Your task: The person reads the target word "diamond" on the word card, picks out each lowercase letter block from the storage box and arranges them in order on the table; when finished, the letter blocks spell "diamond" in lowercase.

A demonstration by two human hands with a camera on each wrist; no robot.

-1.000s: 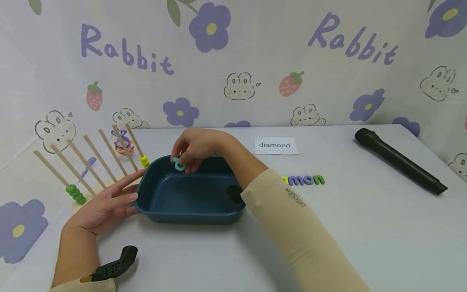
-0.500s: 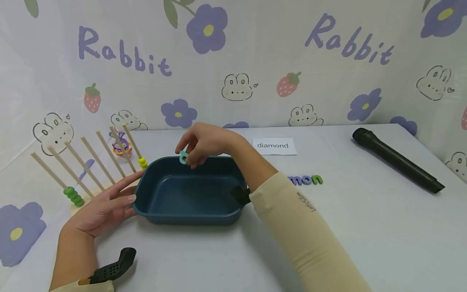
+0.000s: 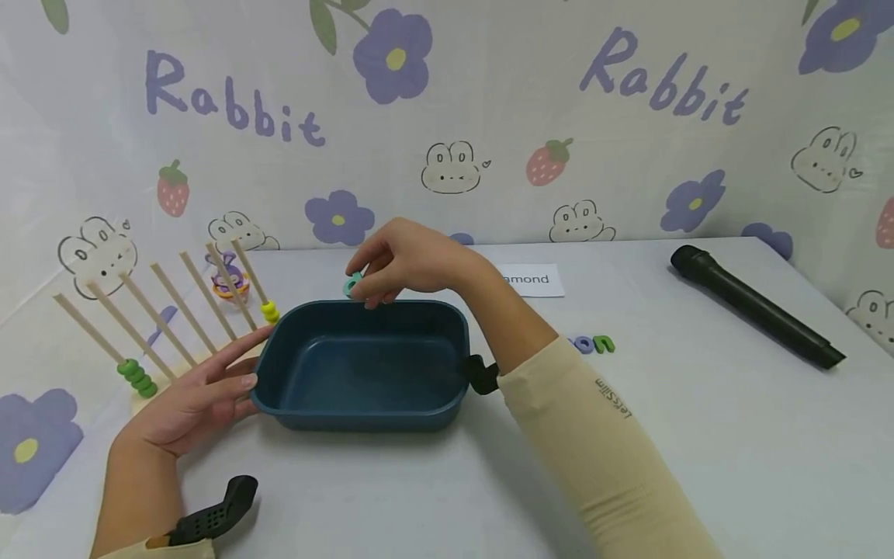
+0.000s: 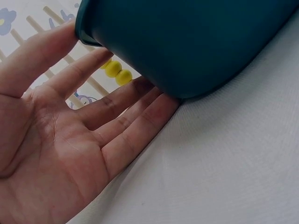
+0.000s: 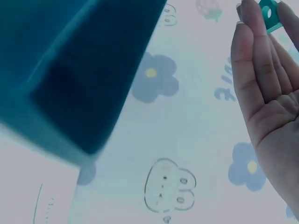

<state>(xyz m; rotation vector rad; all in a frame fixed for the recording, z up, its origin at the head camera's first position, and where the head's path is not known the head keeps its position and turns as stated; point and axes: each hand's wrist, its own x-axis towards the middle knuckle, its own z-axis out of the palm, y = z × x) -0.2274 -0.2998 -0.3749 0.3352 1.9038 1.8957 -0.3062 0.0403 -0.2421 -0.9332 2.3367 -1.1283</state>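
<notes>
A dark teal plastic basin (image 3: 363, 419) stands on the white cloth in the head view, its visible inside bare. My left hand (image 3: 188, 411) touches its left end with straight fingers; in the left wrist view one fingertip lies at the rim and the other fingers (image 4: 131, 140) reach along the outer wall. Above the basin's far rim, my right hand (image 3: 415, 260) pinches a small teal toy letter (image 3: 352, 286) between thumb and fingertips. The right wrist view shows the same letter (image 5: 274, 22) at the fingertips, partly covered by them.
A wooden peg rack with green beads (image 3: 137, 379) and yellow beads (image 3: 269, 312) stands left, a purple toy (image 3: 226, 279) behind it. Right of the basin lie a word card (image 3: 538, 281) and toy letters (image 3: 604, 344), both partly hidden by the right arm. A black microphone (image 3: 757, 307) lies farther right.
My right hand has risen from inside the basin to above its far rim, moving slightly right with the teal letter. The left hand has stayed against the basin.
</notes>
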